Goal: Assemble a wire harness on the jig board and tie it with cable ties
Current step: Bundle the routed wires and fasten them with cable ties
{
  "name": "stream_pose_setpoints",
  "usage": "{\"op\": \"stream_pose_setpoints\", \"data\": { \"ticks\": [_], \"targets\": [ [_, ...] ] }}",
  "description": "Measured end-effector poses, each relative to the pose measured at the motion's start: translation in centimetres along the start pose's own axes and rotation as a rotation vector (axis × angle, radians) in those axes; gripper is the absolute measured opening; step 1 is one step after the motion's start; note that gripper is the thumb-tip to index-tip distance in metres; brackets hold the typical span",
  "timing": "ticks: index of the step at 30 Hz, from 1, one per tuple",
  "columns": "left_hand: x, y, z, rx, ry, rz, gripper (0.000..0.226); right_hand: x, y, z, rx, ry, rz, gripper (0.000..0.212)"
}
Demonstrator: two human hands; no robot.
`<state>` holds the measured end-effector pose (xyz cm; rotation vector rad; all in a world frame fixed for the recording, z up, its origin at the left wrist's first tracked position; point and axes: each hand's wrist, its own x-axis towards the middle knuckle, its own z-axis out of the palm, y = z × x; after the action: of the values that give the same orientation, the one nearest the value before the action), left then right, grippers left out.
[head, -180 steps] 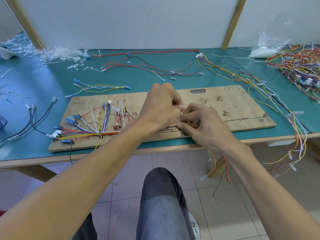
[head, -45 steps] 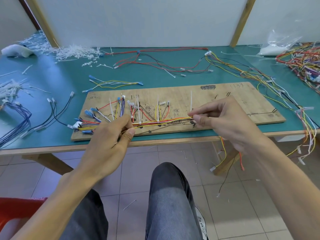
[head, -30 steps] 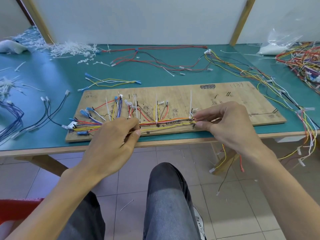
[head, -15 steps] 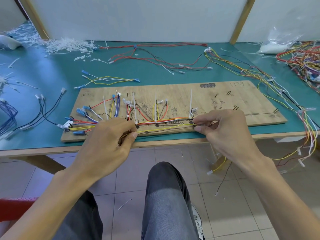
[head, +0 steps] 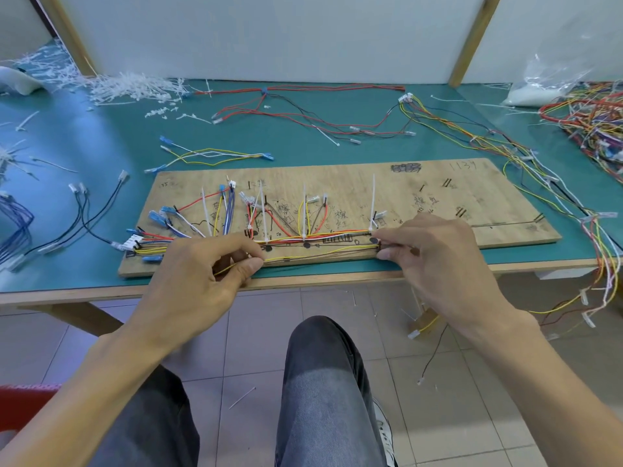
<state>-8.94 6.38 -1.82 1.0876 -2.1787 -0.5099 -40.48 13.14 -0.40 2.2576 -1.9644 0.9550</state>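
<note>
A: Green tabletop [head: 101, 146], centre of frame: status?

B: The jig board [head: 438, 183] carries our harness [head: 320, 234]. Several cable ties [head: 373, 203] are fitted but untrimmed. Our left hand [head: 202, 274] and right hand [head: 435, 261] each pinch a yellow wire [head: 320, 253], not yet bundled.

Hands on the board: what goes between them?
In the head view, a yellow wire and a dark wire stretch from the left hand to the right hand, over the wooden board's near edge.
</note>
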Motion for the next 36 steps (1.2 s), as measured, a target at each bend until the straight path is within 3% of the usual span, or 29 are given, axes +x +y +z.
{"op": "stream_pose_setpoints", "data": {
  "ticks": [5, 12, 19, 26, 36],
  "targets": [
    [0.3, 0.8, 0.1, 0.054, -0.025, -0.098, 0.025, -0.9, 0.2, 0.5, 0.043, 0.113, -0.024, 0.018],
    [2.3, 1.2, -0.4, 0.179, -0.201, -0.183, 0.015, -0.9, 0.0, 1.3, 0.244, 0.126, 0.266, 0.03],
    [2.8, 2.3, 0.6, 0.27, -0.181, -0.071, 0.013, -0.5, -0.1, 1.1, 0.25, 0.055, 0.262, 0.033],
    [3.3, 2.3, 0.6, 0.262, -0.22, -0.191, 0.021, -0.1, 0.3, 1.2, 0.334, 0.037, 0.352, 0.033],
    [4.5, 3.0, 0.6, 0.457, -0.337, -0.284, 0.013, -0.6, -0.5, 1.7, 0.208, 0.107, 0.278, 0.035]
  ]
}}
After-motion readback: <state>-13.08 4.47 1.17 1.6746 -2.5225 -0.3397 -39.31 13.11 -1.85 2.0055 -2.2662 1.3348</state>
